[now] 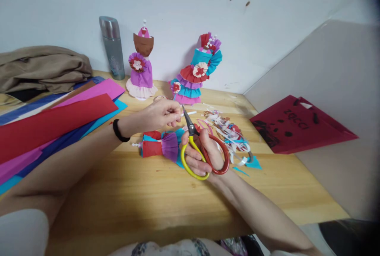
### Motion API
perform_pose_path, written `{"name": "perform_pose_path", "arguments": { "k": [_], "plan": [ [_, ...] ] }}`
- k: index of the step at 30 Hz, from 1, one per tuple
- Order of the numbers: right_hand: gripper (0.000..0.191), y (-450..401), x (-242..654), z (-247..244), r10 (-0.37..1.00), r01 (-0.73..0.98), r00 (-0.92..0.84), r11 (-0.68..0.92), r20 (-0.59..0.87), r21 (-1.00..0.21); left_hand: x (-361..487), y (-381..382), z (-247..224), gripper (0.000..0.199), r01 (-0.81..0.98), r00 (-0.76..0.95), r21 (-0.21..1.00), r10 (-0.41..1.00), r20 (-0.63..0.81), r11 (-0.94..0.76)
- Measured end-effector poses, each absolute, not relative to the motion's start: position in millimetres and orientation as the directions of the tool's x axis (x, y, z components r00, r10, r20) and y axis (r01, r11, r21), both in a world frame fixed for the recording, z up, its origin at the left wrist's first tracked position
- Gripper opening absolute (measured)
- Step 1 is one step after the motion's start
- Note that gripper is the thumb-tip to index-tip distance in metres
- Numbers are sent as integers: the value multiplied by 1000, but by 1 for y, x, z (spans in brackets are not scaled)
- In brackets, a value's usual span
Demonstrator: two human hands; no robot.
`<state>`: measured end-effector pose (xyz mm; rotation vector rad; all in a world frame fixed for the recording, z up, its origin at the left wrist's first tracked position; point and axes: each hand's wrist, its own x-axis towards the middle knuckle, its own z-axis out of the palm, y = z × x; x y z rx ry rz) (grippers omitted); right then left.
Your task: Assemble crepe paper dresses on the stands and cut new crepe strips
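Observation:
My right hand (202,157) holds a pair of scissors (192,129) by its yellow and red handles, with the dark blades pointing up and left. Close to the blade tips, the fingers of my left hand (168,112) are pinched together; a tiny white bit shows at them, too small to name. A short white strip (192,112) appears just past the blades. Below my hands a doll-like figure in a red, purple and blue crepe paper dress (162,145) lies on its side on the wooden table (124,196), partly hidden by my right hand.
Two upright paper-dressed figures, one purple and brown (141,72), one multicoloured (194,74), stand by the wall near a grey flask (113,48). Coloured paper sheets (59,115) and brown cloth (44,68) lie left. Paper scraps (228,129) and a red bag (297,125) are right.

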<state>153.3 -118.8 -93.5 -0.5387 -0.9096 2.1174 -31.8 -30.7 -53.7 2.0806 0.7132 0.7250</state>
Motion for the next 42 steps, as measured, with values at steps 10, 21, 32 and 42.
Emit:
{"name": "perform_pose_path", "arguments": {
  "k": [10, 21, 32, 42],
  "plan": [
    [57, -123, 150, -84, 866, -355, -485, -320, -119, -878, -49, -11, -49, 14, 243, 618, 878, 763, 188, -413],
    [40, -150, 185, -89, 719, 422, -687, 274, -107, -864, -65, 23, -73, 17, 393, 580, 813, 802, 144, -430],
    [57, -169, 158, -87, 507, 584, -812, 713, -290, -387, -61, 35, -117, 17, 509, 674, 574, 712, 198, -641],
    [26, -162, 150, -97, 484, 464, -875, 852, 27, -242, -66, 41, -116, 11, 626, 528, 519, 806, 269, -583]
  ]
}}
